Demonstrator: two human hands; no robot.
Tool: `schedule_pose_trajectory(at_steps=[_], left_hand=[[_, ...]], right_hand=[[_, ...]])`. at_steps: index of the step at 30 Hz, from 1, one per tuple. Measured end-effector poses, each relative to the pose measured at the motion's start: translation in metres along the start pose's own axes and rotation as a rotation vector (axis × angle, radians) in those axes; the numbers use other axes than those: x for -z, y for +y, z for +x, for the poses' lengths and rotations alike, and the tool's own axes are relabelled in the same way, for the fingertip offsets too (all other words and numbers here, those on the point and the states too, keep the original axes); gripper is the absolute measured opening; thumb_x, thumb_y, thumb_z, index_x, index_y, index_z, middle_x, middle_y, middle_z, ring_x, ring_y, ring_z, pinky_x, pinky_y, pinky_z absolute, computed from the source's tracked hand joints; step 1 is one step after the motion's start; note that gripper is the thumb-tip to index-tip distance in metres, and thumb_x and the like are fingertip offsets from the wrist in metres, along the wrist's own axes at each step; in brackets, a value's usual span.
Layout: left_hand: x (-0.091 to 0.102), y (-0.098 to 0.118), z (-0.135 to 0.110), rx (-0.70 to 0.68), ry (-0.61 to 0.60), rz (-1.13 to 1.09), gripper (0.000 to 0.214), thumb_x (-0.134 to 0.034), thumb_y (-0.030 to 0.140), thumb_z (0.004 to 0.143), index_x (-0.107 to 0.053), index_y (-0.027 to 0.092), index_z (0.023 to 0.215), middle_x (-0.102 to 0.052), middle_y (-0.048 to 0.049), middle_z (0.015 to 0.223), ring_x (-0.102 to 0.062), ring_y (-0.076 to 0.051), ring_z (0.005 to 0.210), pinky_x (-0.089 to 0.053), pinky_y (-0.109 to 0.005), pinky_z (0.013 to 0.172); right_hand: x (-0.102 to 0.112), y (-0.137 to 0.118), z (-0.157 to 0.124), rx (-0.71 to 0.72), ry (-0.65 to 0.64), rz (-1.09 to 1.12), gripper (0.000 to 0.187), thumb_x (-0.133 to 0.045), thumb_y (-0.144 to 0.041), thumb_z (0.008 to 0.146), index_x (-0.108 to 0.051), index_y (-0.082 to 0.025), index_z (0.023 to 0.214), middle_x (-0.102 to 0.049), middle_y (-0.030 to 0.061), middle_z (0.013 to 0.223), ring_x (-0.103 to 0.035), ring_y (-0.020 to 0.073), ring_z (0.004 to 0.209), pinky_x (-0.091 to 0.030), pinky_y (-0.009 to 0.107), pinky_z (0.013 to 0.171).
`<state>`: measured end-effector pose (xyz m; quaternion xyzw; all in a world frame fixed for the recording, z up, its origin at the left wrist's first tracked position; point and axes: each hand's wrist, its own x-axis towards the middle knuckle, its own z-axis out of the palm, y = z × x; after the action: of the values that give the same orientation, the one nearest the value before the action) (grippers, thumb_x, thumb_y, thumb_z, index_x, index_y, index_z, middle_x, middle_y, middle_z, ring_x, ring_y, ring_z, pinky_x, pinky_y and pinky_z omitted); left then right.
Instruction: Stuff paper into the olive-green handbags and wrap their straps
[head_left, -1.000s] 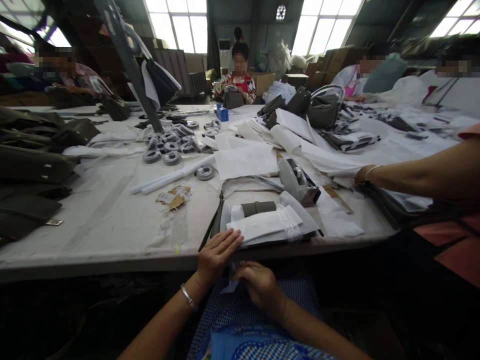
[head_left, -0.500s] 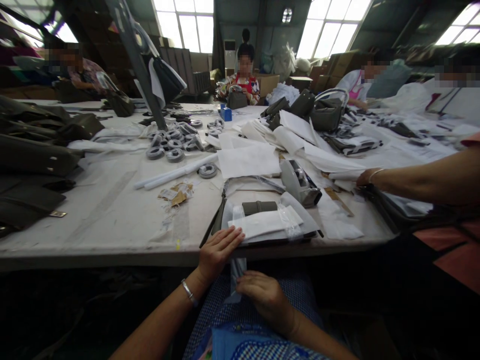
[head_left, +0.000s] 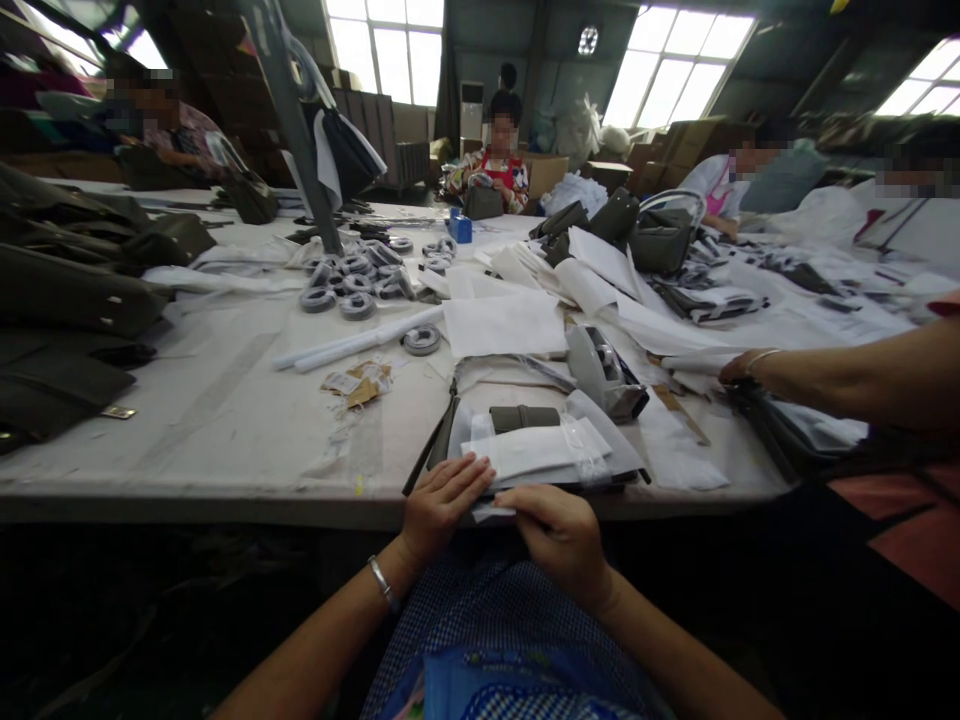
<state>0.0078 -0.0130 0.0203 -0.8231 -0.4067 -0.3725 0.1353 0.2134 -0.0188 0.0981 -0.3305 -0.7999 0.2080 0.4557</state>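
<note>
My left hand (head_left: 442,495) lies flat with fingers stretched on the near corner of a paper-wrapped bundle (head_left: 536,450) at the table's front edge. An olive-green strap piece (head_left: 523,417) shows on top of the bundle, with clear plastic film (head_left: 583,446) around its right part. My right hand (head_left: 561,535) is closed in a pinch on a small white paper slip (head_left: 491,512) just under the bundle's front edge. A thin dark strap (head_left: 426,452) runs beside the bundle on the left.
A grey tape dispenser (head_left: 604,370) stands behind the bundle. A co-worker's forearm with a bracelet (head_left: 825,375) reaches in from the right. Tape rolls (head_left: 352,285), white paper sheets (head_left: 502,322), olive bags (head_left: 67,300) at left, and other seated people surround the long table (head_left: 210,430).
My right hand rose from my lap to the table edge, bringing the paper slip up under the bundle. The left hand stayed on the bundle's corner. The camera shifted slightly.
</note>
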Motion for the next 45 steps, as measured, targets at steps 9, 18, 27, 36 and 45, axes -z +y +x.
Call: schedule_pose_trajectory(at_steps=[9, 18, 27, 36, 45], left_hand=[[-0.006, 0.012, -0.005, 0.159, 0.086, 0.020, 0.022, -0.052, 0.011, 0.094, -0.071, 0.020, 0.102, -0.069, -0.0089, 0.110, -0.062, -0.023, 0.107, -0.055, -0.038, 0.096], [-0.001, 0.004, -0.004, 0.189, 0.108, -0.102, 0.027, -0.053, 0.014, 0.095, -0.063, 0.017, 0.120, -0.072, -0.0063, 0.109, -0.065, -0.020, 0.103, -0.055, -0.033, 0.095], [0.007, 0.009, 0.006, 0.182, 0.027, 0.017, 0.036, -0.052, 0.010, 0.094, -0.064, 0.026, 0.124, -0.071, -0.0046, 0.104, -0.067, -0.016, 0.096, -0.054, -0.028, 0.090], [0.014, 0.007, 0.014, 0.110, -0.067, 0.076, 0.034, -0.042, 0.017, 0.099, -0.065, 0.020, 0.124, -0.066, -0.0051, 0.129, -0.064, -0.019, 0.102, -0.057, -0.030, 0.087], [0.005, 0.002, 0.002, 0.124, -0.094, 0.109, 0.045, -0.042, 0.014, 0.097, -0.050, 0.023, 0.141, -0.062, 0.0028, 0.134, -0.065, -0.017, 0.104, -0.059, -0.023, 0.080]], right_hand=[[-0.016, 0.041, 0.053, -0.162, -0.084, -0.277, 0.012, -0.065, -0.029, 0.089, -0.077, -0.027, 0.085, -0.077, 0.0014, 0.086, -0.071, 0.0205, 0.083, -0.051, 0.032, 0.083], [-0.024, 0.055, 0.067, -0.106, -0.240, -0.471, 0.006, -0.068, -0.027, 0.088, -0.073, -0.024, 0.085, -0.071, 0.0031, 0.080, -0.057, 0.0223, 0.095, -0.044, 0.034, 0.085], [-0.028, 0.050, 0.080, -0.267, -0.424, -0.668, 0.011, -0.065, -0.029, 0.088, -0.066, -0.021, 0.080, -0.066, 0.0037, 0.087, -0.059, 0.0200, 0.086, -0.041, 0.030, 0.072], [-0.028, 0.053, 0.093, -0.342, -0.504, -0.663, 0.013, -0.065, -0.033, 0.087, -0.069, -0.022, 0.082, -0.066, 0.0025, 0.087, -0.063, 0.0177, 0.077, -0.041, 0.027, 0.063], [0.072, 0.105, 0.104, -0.231, -0.162, -0.330, 0.015, -0.059, -0.024, 0.093, -0.070, -0.022, 0.104, -0.069, 0.0048, 0.103, -0.064, 0.0175, 0.098, -0.045, 0.028, 0.094]])
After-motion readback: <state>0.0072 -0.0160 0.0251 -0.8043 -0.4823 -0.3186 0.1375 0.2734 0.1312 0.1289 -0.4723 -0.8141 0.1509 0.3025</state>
